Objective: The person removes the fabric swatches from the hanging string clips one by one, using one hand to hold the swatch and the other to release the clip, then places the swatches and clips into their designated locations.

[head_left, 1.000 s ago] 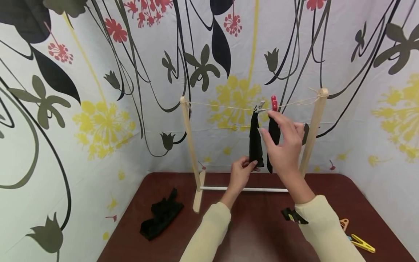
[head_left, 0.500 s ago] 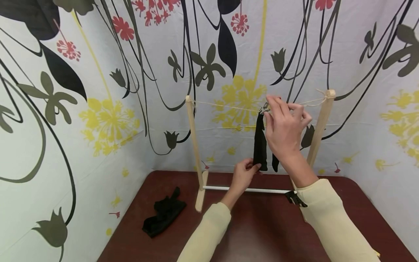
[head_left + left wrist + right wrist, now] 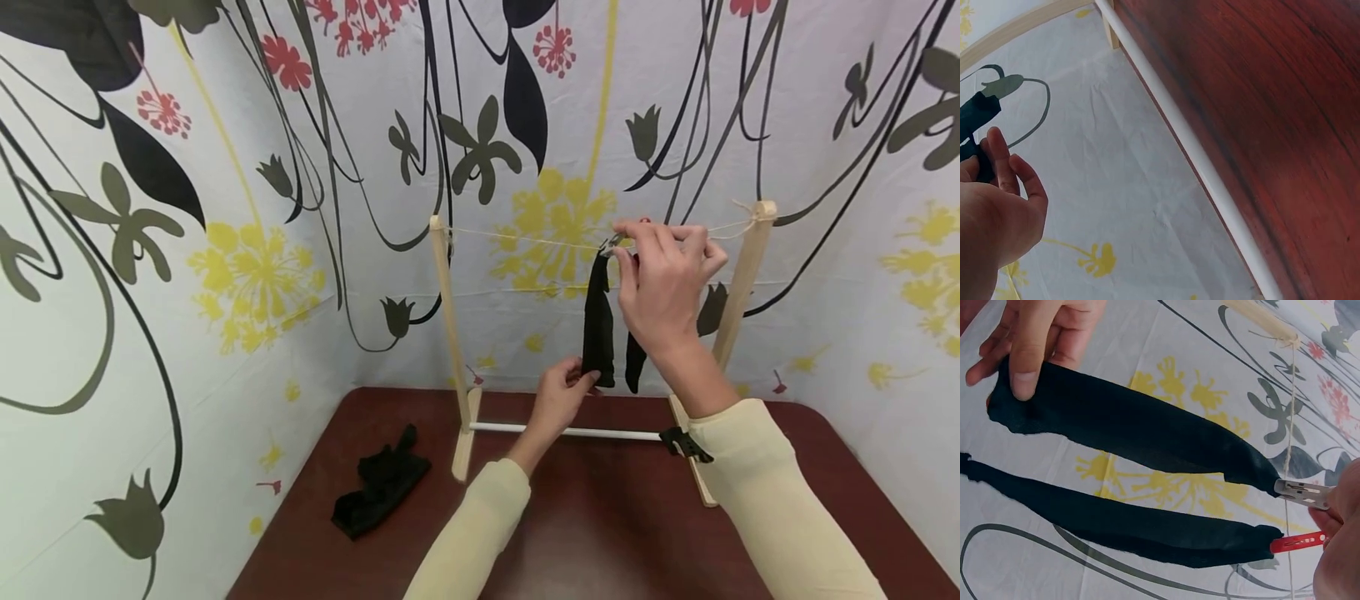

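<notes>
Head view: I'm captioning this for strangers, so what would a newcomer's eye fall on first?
Probably the boldly flowered backdrop, across the back and sides. Next, right of centre, a dark cloth hangs from a string between wooden posts, its lower end pinched by the left hand, the right hand at its pale clip.

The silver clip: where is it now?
In the right wrist view, the silver clip is at right, on the string, between the right hand and the upper dark cloth, just above the red clip.
</notes>
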### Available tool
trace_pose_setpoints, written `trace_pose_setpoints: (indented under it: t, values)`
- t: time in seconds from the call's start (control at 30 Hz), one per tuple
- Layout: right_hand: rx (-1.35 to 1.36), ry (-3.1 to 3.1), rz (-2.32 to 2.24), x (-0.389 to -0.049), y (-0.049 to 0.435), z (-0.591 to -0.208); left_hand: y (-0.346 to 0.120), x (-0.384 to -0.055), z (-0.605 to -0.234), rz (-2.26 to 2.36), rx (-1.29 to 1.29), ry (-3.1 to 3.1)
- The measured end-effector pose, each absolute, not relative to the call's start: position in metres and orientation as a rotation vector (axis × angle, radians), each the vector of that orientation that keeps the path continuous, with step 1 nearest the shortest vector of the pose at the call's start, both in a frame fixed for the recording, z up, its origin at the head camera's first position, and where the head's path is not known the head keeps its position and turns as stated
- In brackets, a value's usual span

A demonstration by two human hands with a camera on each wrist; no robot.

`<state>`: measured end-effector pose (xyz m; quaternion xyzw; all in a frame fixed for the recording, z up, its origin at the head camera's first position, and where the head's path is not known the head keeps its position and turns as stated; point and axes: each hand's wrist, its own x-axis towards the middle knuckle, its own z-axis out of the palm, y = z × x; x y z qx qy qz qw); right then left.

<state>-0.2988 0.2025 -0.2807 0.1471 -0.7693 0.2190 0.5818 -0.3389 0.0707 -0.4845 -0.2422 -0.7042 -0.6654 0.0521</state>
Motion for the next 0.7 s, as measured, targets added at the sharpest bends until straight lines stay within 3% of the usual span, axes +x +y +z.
trace_pose_setpoints:
  t: [0.7]
  values:
    - [0.374,-1.473,0.694,-0.318,0.203,-0.281,0.057,-0.33,-0.479,-1.909,-0.774,-2.122]
